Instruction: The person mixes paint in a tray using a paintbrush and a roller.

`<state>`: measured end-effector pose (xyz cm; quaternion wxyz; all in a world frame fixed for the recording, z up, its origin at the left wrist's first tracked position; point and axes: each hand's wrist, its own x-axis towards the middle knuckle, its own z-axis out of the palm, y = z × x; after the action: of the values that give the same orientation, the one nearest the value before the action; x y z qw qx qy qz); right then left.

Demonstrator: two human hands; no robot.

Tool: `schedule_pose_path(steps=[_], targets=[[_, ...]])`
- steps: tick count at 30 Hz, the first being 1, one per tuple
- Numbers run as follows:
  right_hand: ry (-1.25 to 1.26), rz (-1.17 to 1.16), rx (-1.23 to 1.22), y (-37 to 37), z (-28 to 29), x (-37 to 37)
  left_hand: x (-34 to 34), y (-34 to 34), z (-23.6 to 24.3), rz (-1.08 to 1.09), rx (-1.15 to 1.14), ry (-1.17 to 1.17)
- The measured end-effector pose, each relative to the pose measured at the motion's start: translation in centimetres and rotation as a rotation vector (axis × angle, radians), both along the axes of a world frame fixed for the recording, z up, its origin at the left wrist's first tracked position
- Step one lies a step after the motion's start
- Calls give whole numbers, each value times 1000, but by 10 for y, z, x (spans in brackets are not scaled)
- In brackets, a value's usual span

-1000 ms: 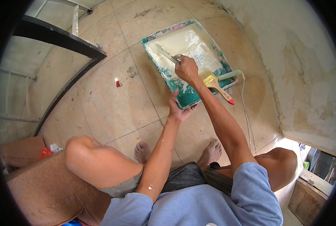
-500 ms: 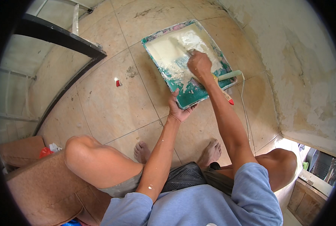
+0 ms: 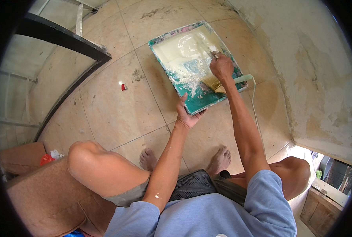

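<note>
A green paint tray (image 3: 197, 106) lies tilted on the floor, cream paint (image 3: 172, 51) pooled in its far part and lumpy streaks toward the near end. My left hand (image 3: 187, 115) grips the near left corner, thumb on the rim and fingers underneath. Over the right side of the tray, my right hand (image 3: 222, 68) is closed around a thin stick-like tool (image 3: 214, 55), whose end reaches toward the paint; its kind is unclear. Beneath my right forearm, a wide paintbrush (image 3: 212, 83) rests in the tray, its handle hidden. A pale green mini paint roller (image 3: 243, 78) lies across the right rim.
A small red and white scrap (image 3: 123, 87) lies on the tiled floor (image 3: 109, 98). A black-framed glass panel (image 3: 65, 41) stands at left, a patchy wall (image 3: 314, 71) at right. Brown upholstered furniture (image 3: 45, 193) is by my left knee. My bare feet (image 3: 219, 158) are near the tray.
My right hand has moved right and slightly nearer with the tool. The paint has shifted, with more pale lumps near the middle, and more of the paintbrush shows. My left hand keeps its place.
</note>
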<state>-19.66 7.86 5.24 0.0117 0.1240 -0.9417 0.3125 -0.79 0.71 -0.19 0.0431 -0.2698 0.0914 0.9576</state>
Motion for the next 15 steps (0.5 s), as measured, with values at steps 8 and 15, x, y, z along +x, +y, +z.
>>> schedule_pose_path(steps=[8, 15], targets=[[-12, 44, 14, 6, 7, -6, 0, 0, -1, -8, -3, 13], [-56, -18, 44, 4, 11, 7, -1, 2, 3, 15, 14, 4]])
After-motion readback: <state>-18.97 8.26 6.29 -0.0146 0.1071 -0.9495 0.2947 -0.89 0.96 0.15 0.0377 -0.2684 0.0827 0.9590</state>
